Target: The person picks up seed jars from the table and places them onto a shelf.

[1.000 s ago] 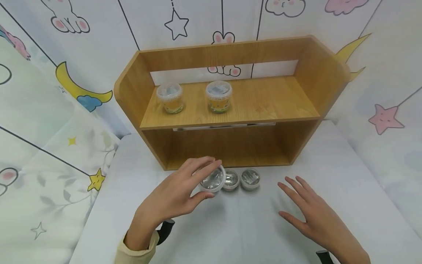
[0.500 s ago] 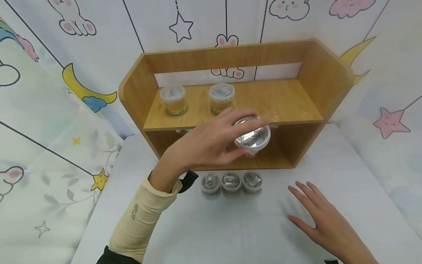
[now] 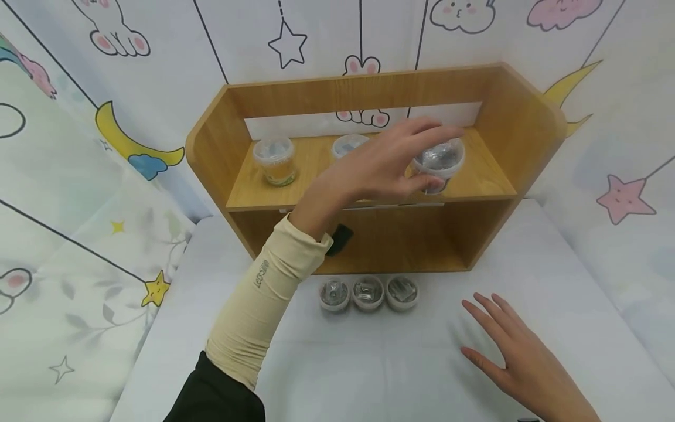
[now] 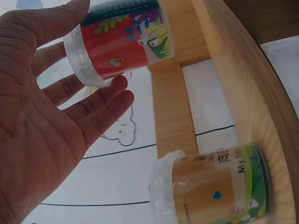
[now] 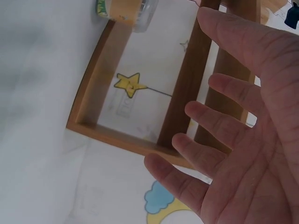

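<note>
We see the left hand [image 3: 387, 161] stretched up and forward over the upper board of the wooden shelf [image 3: 527, 126], sleeve angled from lower left, fingertips pinching a small lidded cup [image 3: 439, 159] by its rim — the left wrist view shows its red printed side [image 4: 122, 42] held between thumb and fingers, the palm open behind it. The cup sits at the right part of that upper board; whether it touches the wood we cannot tell. The right hand [image 3: 519, 357] lies flat on the white table [image 3: 369, 363], fingers spread, holding nothing. Two more cups [image 3: 274, 159] stand to the left on the same board — one partly hidden by the hand — and three small cups [image 3: 368, 292] line up on the table before the shelf.
</note>
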### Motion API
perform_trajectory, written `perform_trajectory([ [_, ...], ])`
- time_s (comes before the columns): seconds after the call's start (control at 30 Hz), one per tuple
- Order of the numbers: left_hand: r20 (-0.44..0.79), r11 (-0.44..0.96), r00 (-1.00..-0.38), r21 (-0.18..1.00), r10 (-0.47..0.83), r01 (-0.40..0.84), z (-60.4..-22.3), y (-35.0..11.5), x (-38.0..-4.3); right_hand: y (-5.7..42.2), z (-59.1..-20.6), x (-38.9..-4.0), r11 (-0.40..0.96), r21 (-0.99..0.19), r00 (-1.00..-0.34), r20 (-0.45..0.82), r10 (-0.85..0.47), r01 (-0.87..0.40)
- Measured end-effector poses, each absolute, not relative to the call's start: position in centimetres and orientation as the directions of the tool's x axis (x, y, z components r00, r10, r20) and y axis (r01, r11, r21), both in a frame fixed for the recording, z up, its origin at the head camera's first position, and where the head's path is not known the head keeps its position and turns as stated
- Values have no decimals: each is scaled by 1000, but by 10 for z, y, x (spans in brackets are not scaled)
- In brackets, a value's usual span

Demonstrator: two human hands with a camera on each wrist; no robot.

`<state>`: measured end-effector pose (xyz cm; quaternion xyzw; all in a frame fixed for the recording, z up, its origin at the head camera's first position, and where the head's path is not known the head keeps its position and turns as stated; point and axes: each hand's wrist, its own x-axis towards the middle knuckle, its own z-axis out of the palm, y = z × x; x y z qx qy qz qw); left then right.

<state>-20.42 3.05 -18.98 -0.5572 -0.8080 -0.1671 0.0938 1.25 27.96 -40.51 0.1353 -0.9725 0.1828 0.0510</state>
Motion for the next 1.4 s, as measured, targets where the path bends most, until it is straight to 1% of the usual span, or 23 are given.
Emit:
perform_trajectory([
  [0.3, 223, 438, -466, 164, 856, 884, -188, 62, -225, 282, -406, 14, 894, -369, -967, 104, -231, -253],
  [0.53, 132, 499, -532, 219, 836, 839, -190, 78, -239, 282, -406, 12, 903, -358, -972, 88, -220, -237],
  [0.63, 105, 502, -537, 241, 837, 830, -195, 84, -244, 283, -407, 12, 902, -361, -971, 90, -220, -238],
  [0.8, 92, 502, -534, 242, 840, 831, -203, 90, -250, 284, -408, 13, 897, -364, -968, 106, -226, -249],
  [1.13, 91, 525, -546, 184, 833, 831, -207, 100, -254, 285, -410, 12, 896, -369, -969, 109, -221, -246],
  [1.23, 78, 537, -558, 189, 826, 822, -208, 102, -254, 285, -410, 12, 896, -370, -969, 114, -220, -247],
  [1.4, 66, 558, -574, 165, 817, 813, -211, 105, -256, 287, -411, 12, 897, -371, -971, 108, -214, -239],
])
